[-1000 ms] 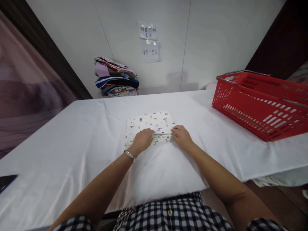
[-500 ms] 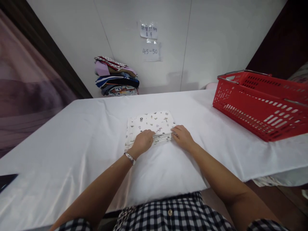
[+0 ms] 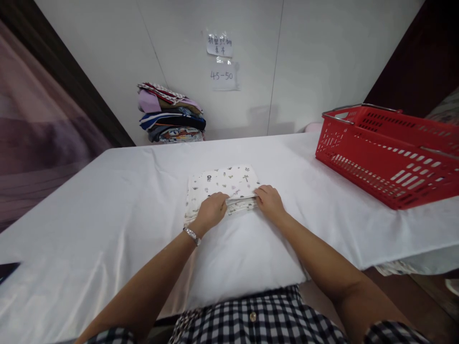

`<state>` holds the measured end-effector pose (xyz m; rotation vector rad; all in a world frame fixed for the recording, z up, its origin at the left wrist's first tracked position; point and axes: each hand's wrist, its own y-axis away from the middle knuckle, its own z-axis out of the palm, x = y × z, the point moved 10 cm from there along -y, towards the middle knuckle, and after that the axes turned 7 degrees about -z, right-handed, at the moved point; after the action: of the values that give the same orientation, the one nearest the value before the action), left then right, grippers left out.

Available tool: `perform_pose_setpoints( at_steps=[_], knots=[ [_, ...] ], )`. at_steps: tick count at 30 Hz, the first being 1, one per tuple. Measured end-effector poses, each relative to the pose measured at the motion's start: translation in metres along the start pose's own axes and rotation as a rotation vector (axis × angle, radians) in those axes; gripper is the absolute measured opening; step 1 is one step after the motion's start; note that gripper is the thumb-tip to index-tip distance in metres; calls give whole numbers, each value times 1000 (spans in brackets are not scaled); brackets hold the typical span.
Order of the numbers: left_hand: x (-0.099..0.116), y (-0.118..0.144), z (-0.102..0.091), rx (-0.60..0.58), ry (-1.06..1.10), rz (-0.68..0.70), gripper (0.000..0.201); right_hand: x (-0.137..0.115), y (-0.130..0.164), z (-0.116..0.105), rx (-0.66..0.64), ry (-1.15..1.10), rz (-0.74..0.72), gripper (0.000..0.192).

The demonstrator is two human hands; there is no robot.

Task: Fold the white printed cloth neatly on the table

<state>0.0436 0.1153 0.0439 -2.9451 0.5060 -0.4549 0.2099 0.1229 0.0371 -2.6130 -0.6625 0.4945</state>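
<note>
A folded white cloth with small printed figures and plants lies in several layers on the white-covered table. My left hand pinches the near edge of its top layer around the middle. At the near right corner, my right hand grips the same edge. Between the two hands that edge is slightly raised, and the lower layers show beneath it. My fingertips are partly hidden by the hands and the fabric.
The white tablecloth has soft creases. A red plastic basket with metal handles stands at the right. Folded clothes are piled at the back left by the wall, below handwritten paper signs. A dark flat object lies at the left edge.
The near edge of the cloth's top layer is lifted a little higher between my hands, widening the gap over the lower layers. The view has shifted slightly.
</note>
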Motion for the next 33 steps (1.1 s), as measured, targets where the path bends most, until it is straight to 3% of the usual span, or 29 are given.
perform_pose_setpoints(
  at_steps=[8, 20, 33],
  knots=[
    [9, 4, 7, -8, -95, 114, 27, 13, 14, -15, 50, -149, 87, 22],
    [15, 12, 7, 8, -72, 197, 23, 17, 20, -8, -69, -257, 94, 23],
    [11, 8, 5, -33, 2, 158, 23, 25, 22, 1, -148, -490, 27, 27]
  ],
)
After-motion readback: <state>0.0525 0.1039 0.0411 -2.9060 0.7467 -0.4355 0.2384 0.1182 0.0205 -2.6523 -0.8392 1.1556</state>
